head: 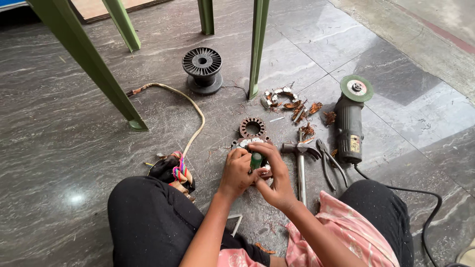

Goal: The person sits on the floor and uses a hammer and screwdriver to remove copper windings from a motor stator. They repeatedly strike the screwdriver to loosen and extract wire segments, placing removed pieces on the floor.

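Item: motor stator (247, 143) on the floor (74, 148) between my knees — near, for reach. My left hand (236, 170) steadies it, fingers curled; my right hand (274, 180) grips a green-handled tool (256, 160). Hammer (301, 168), pliers (329, 165) just right.

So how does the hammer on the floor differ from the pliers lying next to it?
The hammer is one straight metal shaft with a crosswise claw head; the pliers are two slimmer handles spread apart. The hammer lies nearer the right hand; the pliers lie nearer the grinder. Both lie untouched on the floor.
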The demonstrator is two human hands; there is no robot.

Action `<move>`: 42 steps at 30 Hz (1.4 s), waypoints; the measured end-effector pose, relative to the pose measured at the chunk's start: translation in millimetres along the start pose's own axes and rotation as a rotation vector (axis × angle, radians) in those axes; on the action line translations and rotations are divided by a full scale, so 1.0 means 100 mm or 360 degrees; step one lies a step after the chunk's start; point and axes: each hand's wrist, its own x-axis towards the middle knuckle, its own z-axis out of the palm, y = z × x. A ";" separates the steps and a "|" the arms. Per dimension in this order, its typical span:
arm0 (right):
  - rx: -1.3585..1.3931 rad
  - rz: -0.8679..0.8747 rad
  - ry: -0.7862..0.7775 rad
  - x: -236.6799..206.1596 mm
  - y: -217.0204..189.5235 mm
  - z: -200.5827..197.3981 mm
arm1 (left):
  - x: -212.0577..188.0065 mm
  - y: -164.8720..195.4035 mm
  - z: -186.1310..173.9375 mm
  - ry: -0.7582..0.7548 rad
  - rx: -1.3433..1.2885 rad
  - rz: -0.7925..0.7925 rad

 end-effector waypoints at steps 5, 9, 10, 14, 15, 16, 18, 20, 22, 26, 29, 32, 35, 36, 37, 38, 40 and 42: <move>-0.0075 0.0169 0.0027 0.01 -0.14 0.10 | 0.02 0.06 -0.10 -0.0255 0.0090 -0.0101; -0.0069 -0.0018 0.0029 0.06 -0.14 0.04 | 0.07 0.08 -0.20 -0.0456 0.0333 0.0115; -0.0063 -0.0130 0.0041 0.08 -0.15 0.00 | 0.08 0.08 -0.21 -0.0525 0.0371 0.0136; 0.0029 -0.0120 0.0317 0.13 -0.20 -0.20 | 0.09 0.02 -0.16 -0.0672 0.0447 0.0108; 0.0046 -0.0117 0.0361 0.14 -0.22 -0.26 | 0.08 -0.01 -0.14 -0.0655 0.0401 0.0115; 0.0060 -0.0115 0.0408 0.14 -0.24 -0.32 | 0.07 -0.03 -0.12 -0.0637 0.0354 0.0125; 0.0015 -0.0117 0.0431 0.12 -0.26 -0.40 | 0.07 -0.10 -0.08 -0.0691 0.0338 0.0113; 0.0047 -0.0085 0.0469 0.09 -0.27 -0.46 | 0.07 -0.16 -0.07 -0.0739 0.0333 0.0127; 0.0160 -0.0026 0.0520 0.07 -0.25 -0.48 | 0.11 -0.24 -0.08 -0.0777 0.0348 0.0168; 0.0339 -0.0083 0.0531 0.06 -0.20 -0.45 | 0.20 -0.32 -0.16 -0.0939 0.0368 0.0221; 0.0251 -0.0083 0.0487 0.06 -0.17 -0.39 | 0.21 -0.28 -0.21 -0.0965 0.0394 0.0222; 0.0111 -0.0099 0.0426 0.05 -0.14 -0.32 | 0.21 -0.18 -0.27 -0.0979 0.0377 0.0154; 0.0051 -0.0132 0.0365 0.05 -0.12 -0.27 | 0.26 -0.09 -0.34 -0.0924 0.0155 0.0019; 0.0039 -0.0125 0.0354 0.05 -0.11 -0.27 | 0.28 -0.08 -0.37 -0.0889 -0.0002 -0.0080; 0.0028 -0.0116 0.0342 0.05 -0.11 -0.27 | 0.30 -0.06 -0.40 -0.0855 -0.0158 -0.0180; 0.0008 -0.0111 0.0326 0.06 -0.10 -0.28 | 0.33 -0.06 -0.43 -0.0858 -0.0263 -0.0134; -0.0029 -0.0102 0.0297 0.07 -0.10 -0.29 | 0.37 -0.05 -0.49 -0.0864 -0.0467 -0.0039; -0.0051 -0.0167 0.0245 0.08 -0.11 -0.29 | 0.35 -0.02 -0.52 -0.0678 -0.0660 -0.0232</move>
